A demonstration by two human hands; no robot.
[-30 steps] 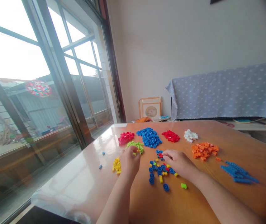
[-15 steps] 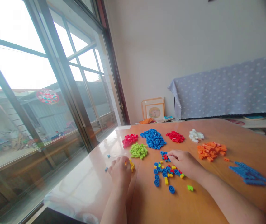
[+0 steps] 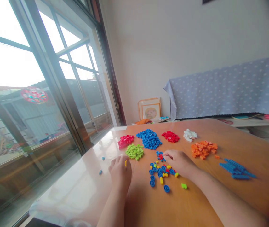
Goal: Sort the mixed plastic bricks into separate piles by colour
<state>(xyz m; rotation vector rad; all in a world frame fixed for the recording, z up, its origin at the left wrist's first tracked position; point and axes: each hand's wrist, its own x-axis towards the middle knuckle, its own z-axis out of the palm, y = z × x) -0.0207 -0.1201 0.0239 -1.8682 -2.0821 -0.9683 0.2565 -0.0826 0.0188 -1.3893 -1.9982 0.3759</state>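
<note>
My left hand [image 3: 119,174] is curled palm down over the left part of the table, with a yellow building brick [image 3: 125,163] showing at its fingers; the hand hides the rest. Two small blue pieces, one of them a blue brick [image 3: 100,172], lie to its left. My right hand [image 3: 178,161] has its fingers bent and closed at the upper right of a mixed cluster of blue round bricks [image 3: 160,174], yellow bricks [image 3: 161,180] and red ones. Its fingertips are beside a small blue-and-red group [image 3: 160,156]. What they pinch, if anything, is hidden.
Behind my hands are piles of lime green [image 3: 134,152], pink [image 3: 126,141], blue [image 3: 149,139], red [image 3: 170,136] and white bricks [image 3: 190,135]. Orange bricks [image 3: 203,149] and long blue pieces [image 3: 237,169] lie right. A lime brick [image 3: 184,186] sits near my right forearm. Windows stand left.
The view has turned slightly right, so the table's contents sit further left. Yellow pieces seen beside my left hand are now mostly covered by it. My right hand stays at the cluster.
</note>
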